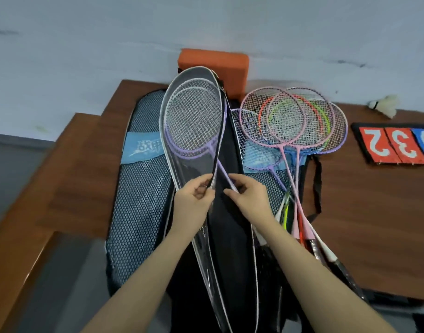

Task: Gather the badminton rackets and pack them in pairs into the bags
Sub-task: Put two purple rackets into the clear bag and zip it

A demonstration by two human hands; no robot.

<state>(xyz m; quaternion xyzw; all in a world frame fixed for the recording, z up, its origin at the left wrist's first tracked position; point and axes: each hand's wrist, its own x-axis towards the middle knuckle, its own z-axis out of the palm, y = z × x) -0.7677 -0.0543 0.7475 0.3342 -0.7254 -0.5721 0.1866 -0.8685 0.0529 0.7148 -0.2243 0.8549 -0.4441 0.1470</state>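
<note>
An open racket bag [227, 164] with a clear front, black back and white piping lies lengthwise in the middle of the table. Two purple-and-white rackets [194, 121] lie with their heads inside it, overlapped. My left hand [195, 199] pinches the black zipper edge of the clear flap. My right hand [248, 197] pinches a purple racket shaft near the bag's opening. Several loose rackets [292, 121] in pink, purple, blue, orange and green lie fanned to the right, handles toward me.
A mesh bag [141, 195] with a blue label lies to the left, another under the loose rackets. An orange block [213, 68] stands against the wall. A shuttlecock [386, 105] and a flip scoreboard [396, 143] sit far right on the brown table [374, 212].
</note>
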